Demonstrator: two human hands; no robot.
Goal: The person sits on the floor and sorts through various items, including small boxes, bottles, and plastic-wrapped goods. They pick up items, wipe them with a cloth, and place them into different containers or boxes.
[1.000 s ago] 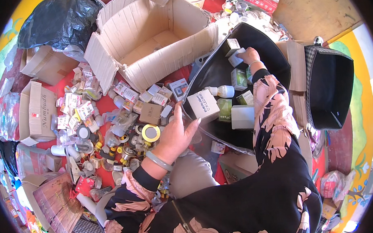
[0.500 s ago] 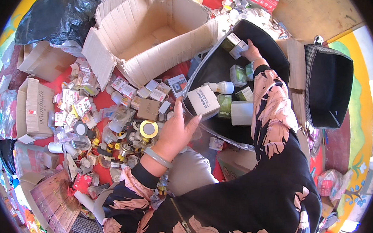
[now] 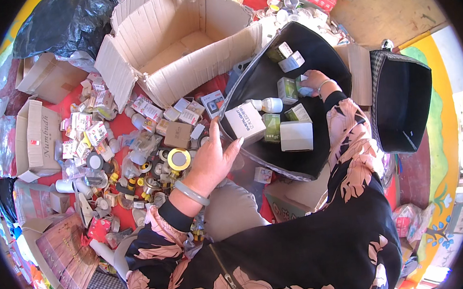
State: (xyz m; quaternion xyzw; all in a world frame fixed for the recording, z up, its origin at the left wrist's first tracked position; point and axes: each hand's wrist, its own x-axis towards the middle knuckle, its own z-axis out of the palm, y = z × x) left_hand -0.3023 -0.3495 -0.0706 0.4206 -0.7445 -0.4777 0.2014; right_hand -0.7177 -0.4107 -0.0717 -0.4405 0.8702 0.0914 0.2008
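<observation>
A black-lined bin with a patterned rim lies tilted before me. My left hand is at its near-left corner, thumb at the rim and fingers along the outside, gripping it. Inside the bin my right hand has its fingers round a small teal box, partly hidden by the hand. Beside that box stands a green box. Nearer me are a large white box, a green carton, a plain white box and white bulbs. Two small boxes lie at the far end.
A big open cardboard box stands behind the bin. Loose boxes, bulbs and a yellow-rimmed round part crowd the red floor cloth at left. Another black bin stands at right. A smaller carton sits at far left.
My right hand has moved nearer from the white-and-green boxes at the bin's far end to the small teal box. My left hand stays at the bin's corner. The view has shifted slightly.
</observation>
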